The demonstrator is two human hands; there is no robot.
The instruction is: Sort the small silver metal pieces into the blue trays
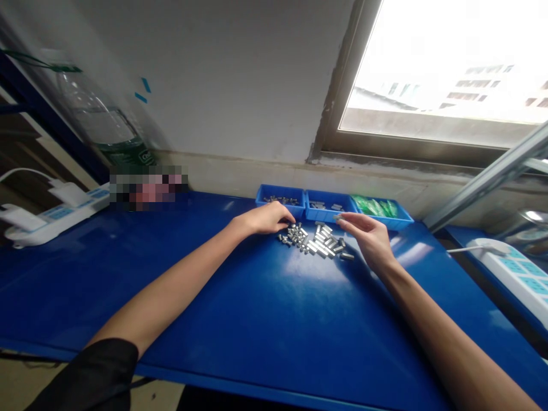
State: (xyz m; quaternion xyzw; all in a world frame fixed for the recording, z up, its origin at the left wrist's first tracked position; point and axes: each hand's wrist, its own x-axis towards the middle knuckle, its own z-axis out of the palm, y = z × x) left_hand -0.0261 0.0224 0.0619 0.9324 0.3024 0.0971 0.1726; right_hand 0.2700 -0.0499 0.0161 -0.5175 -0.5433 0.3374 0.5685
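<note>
My left hand (pixel 269 218) is at the far side of the blue table, its fingers curled down at the edge of a pile of small metal screws (pixel 295 235). Whatever lies between those fingertips is too small to make out. Just to the right of the screws, silvery metal standoffs (pixel 325 244) lie loose in a second pile. My right hand (pixel 368 233) is raised beside them, thumb and fingers pinching a small metal piece (pixel 338 218). Behind the hands stand a blue bin of small dark metal parts (pixel 280 193) and a blue bin with a few metal pieces (pixel 327 214).
A third blue bin (pixel 391 222) holds green plastic packets (pixel 372 205). White power strips lie at the left (pixel 47 220) and right (pixel 514 268). A large clear bottle (pixel 94 111) stands at the back left, by the wall. A metal bar (pixel 483 177) slants at the right.
</note>
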